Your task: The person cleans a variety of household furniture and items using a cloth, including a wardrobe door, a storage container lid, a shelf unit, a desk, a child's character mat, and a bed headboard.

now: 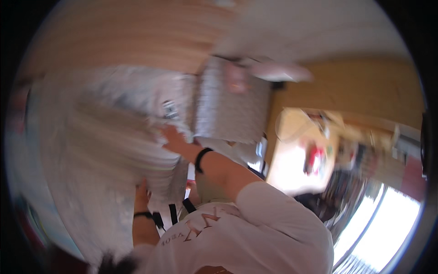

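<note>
Striped pale bedding [130, 144], blurred by motion, spreads across a bed before me. Reaching over it from the right, my right hand [173, 137] is at the bedding's edge, its fingers and thumb partly apart; blur hides whether it pinches the cloth. Lower down, my left hand [142, 193] is against the bedding with its fingers partly hidden, so its grip cannot be made out. Just above my right hand lies a small white item with dark marks [170, 109], possibly a label. Black bands are around both wrists.
A wooden headboard or panel [137, 34] stands beyond the bed. Beside the bed is a cloth-covered bedside surface [236, 109] with a pinkish object [236, 80] on it. A wooden desk or cabinet [359, 89], a bright floor area and a bright window [383, 226] are at the right.
</note>
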The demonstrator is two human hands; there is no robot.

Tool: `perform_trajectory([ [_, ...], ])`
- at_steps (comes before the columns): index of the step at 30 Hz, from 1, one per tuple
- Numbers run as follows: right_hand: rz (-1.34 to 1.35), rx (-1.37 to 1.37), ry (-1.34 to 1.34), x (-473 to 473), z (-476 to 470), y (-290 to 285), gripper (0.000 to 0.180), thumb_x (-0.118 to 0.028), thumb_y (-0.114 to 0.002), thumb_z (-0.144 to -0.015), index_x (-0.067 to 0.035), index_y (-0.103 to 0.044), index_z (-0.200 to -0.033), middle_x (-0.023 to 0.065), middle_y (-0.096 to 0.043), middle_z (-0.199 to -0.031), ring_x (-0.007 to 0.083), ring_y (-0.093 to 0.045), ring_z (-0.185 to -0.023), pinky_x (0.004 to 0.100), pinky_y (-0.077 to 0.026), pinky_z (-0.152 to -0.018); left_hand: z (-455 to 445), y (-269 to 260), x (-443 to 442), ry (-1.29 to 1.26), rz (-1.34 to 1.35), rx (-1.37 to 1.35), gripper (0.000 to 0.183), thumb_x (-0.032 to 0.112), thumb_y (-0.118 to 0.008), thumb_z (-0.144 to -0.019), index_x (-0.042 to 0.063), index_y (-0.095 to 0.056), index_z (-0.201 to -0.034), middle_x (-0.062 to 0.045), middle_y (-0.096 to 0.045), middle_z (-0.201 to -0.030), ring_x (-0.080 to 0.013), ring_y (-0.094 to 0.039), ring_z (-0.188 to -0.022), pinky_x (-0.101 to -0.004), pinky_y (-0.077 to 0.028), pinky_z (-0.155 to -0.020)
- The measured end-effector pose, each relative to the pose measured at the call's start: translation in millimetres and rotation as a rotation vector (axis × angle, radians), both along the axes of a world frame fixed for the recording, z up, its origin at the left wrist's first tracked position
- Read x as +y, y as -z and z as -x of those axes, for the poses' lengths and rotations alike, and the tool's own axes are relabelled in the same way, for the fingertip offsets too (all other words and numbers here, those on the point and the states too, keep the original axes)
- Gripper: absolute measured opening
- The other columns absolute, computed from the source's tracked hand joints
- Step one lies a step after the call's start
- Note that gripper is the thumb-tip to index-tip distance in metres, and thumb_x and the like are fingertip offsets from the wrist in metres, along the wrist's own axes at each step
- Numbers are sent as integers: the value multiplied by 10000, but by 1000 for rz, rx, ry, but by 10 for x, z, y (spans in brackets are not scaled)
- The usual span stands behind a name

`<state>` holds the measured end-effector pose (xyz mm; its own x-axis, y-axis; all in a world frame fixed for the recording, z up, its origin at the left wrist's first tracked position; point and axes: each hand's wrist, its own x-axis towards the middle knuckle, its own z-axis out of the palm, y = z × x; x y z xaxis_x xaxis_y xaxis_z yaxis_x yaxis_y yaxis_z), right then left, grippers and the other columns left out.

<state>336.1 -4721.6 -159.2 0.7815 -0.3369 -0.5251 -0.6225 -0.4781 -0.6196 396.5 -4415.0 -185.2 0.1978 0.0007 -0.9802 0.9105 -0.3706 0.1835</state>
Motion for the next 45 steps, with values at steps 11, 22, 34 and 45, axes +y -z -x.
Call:
perform_trajectory([
  [11,58,-550,2,147,-1161,-246,219,-109,-596,-752,-24,-571,-952,155,-549,-850,279,-536,-768,382,-434,-695,-93,-166,-541,83,-383,-275,1415,499,-813,-448,65,208,-1325,-299,-86,-1366,-362,-173,-1284,-399,-254,-1027],
  [22,353,-664,-616,574,-2995,-84,275,-36,-665,-658,-52,-613,-928,108,-524,-879,280,-507,-849,345,-446,-735,-152,-54,-654,-1,-358,-282,1434,435,-836,-412,141,226,-1329,-299,70,-1382,-475,-61,-1271,-496,-167,-1036],
  [34,454,-608,-700,384,-3154,230,60,-36,-624,-599,-37,-571,-629,124,-508,-765,319,-502,-835,403,-441,-681,21,-5,-630,-60,-310,-500,1322,375,-826,-454,115,90,-1371,-296,-37,-1383,-452,-96,-1274,-514,-156,-1026],
  [45,-289,-461,-671,2086,-789,-451,62,-61,-590,-602,-32,-537,-590,158,-513,-724,313,-506,-720,388,-415,-612,2096,-350,474,-222,-52,-481,736,152,-709,-697,63,-311,-1310,-155,-418,-1254,-268,-461,-1107,-362,-446,-833],
])
